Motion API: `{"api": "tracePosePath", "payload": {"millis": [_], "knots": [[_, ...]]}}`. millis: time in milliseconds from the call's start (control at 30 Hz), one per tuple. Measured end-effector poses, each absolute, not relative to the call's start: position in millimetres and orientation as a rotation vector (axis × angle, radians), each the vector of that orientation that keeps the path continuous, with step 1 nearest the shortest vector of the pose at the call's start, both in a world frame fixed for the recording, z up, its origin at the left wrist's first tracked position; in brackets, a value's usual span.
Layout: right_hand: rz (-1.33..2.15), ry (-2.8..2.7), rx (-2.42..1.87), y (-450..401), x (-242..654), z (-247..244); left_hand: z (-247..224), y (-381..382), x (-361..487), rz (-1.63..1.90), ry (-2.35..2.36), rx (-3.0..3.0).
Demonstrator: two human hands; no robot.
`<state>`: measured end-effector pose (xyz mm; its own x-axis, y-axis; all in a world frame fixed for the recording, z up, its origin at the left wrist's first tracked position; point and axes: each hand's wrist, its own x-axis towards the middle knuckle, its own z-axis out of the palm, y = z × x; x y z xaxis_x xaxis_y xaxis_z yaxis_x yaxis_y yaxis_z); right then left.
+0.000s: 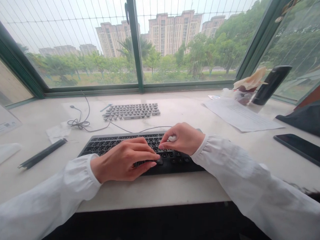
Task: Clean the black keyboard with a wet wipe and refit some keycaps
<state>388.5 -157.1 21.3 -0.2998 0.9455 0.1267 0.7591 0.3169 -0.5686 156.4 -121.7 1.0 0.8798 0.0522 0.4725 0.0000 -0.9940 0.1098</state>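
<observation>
pinching a white bit (pixel 172 138), the right hand (pixel 185 137) is over the keyboard (pixel 179 165) on the table (pixel 152 193); the left hand (pixel 125 158), narrowly curved, is also over it, any hold impossible to tell.

Wearing long white sleeves (pixel 234 164), loose, plain, matte, softly creased lengthwise. Gathered into narrow white elastic-looking cuffs (pixel 95 171), puffed and finely pleated just behind. Same cut left and right. Bare left hand (pixel 127 159), bare right hand (pixel 184 137).

The single head view looks forward and down over a nearby keyboard (pixel 154 138) toward a window (pixel 135 42).
</observation>
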Motion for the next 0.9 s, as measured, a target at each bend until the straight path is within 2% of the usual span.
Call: {"api": "tracePosePath", "payload": {"millis": [233, 400, 900], "knots": [[0.417, -2.164, -1.580, -153.2, 390.6, 17.5, 6.8, -123.5, 157.3, 0.557, 0.011, 3.052], [0.408, -2.171, -1.584, -154.1, 388.4, 18.3, 6.7, -122.5, 155.9, 0.651, -0.011, 3.078], [0.369, -2.176, -1.590, -152.1, 389.6, 15.9, 8.2, -122.8, 154.8, 0.610, -0.008, 3.104]]}}
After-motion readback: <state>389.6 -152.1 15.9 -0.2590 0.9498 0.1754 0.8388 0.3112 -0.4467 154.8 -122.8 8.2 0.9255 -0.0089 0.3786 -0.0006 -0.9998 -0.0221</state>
